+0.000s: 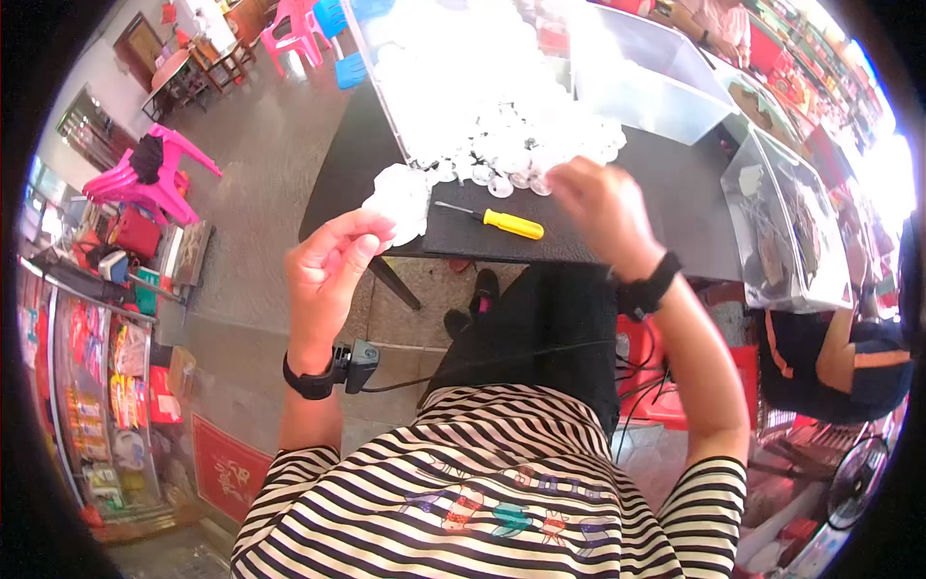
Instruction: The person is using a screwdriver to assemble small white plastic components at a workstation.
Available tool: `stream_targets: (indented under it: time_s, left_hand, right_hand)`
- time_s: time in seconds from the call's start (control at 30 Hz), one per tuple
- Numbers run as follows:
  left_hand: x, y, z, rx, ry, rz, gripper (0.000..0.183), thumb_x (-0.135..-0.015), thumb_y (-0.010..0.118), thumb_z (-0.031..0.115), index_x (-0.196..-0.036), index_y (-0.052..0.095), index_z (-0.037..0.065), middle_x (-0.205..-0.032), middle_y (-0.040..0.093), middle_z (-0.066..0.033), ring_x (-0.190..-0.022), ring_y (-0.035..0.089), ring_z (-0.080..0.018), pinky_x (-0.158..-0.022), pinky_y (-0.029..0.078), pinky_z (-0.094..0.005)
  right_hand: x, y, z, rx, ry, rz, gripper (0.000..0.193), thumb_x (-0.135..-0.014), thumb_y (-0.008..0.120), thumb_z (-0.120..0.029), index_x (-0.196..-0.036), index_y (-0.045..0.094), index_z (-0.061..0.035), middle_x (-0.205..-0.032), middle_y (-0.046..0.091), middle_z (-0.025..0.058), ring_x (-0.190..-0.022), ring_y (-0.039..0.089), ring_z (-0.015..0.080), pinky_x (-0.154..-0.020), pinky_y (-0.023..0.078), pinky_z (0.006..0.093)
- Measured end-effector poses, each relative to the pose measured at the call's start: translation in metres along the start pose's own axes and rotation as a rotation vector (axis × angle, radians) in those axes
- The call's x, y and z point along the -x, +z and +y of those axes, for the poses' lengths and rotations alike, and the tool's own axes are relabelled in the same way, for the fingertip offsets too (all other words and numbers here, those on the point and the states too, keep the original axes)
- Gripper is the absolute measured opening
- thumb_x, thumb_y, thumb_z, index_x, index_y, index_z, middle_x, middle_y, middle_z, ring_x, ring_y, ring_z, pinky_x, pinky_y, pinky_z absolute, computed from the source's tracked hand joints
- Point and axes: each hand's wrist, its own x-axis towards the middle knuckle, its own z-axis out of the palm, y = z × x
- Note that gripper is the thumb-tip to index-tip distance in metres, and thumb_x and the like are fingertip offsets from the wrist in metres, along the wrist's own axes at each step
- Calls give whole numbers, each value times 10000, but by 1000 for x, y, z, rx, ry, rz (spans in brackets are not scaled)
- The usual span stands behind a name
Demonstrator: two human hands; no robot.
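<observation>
Left hand (333,259) pinched together, contents unclear; blurred right hand (610,210), grip unreadable, near small round translucent plastic pieces (500,183) heaped on black table (680,188), where a careless sweep could scatter them.

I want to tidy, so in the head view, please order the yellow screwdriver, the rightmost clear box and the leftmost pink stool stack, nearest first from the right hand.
1. Yellow screwdriver, on the table, left of the right hand
2. Clear box, far right
3. Pink stool stack, far left
</observation>
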Motion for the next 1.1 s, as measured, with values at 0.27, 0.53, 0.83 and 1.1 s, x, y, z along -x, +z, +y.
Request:
stream_targets:
  time_s: [0.27, 0.53, 0.83, 1.1]
  left_hand:
    - [-11, 19, -19, -155, -62, -57, 216, -938, 593, -43, -1142, 665, -37, -1086, 711, -100, -1004, 672, -155, -916, 523, -292]
    - [-45, 70, -45, -400, 138, -168, 226, -889, 652, 6, -1110, 698, 24, -998, 729, -121, -885, 712, -222, -796, 562, -300]
    - [-108, 163, -70, -654, 222, -377, 296, -848, 685, 74, -1144, 671, 71, -1028, 682, -135, -907, 669, -312, -830, 538, -386]
    - [-123, 171, -87, -800, 142, -492, 239, -822, 695, 96, -1060, 695, 77, -947, 694, -101, -869, 676, -294, -785, 539, -396]
  right_hand:
    - [0, 60, -27, 48, -249, -34, 207, -821, 728, -182, -971, 636, -73, -924, 547, 86, -915, 548, 289, -809, 461, 395]
    - [33, 36, 16, -14, 29, 115, 192, -853, 686, -120, -974, 556, -47, -932, 578, 136, -902, 585, 349, -776, 483, 434]
    - [66, -34, 59, -437, 520, 296, 313, -919, 711, -200, -1179, 602, -64, -787, 519, -16, -711, 471, 86, -653, 417, 242]
    - [64, -16, 59, -681, 576, 202, 196, -924, 707, -138, -1074, 640, -31, -770, 518, -66, -687, 422, 35, -597, 360, 210]
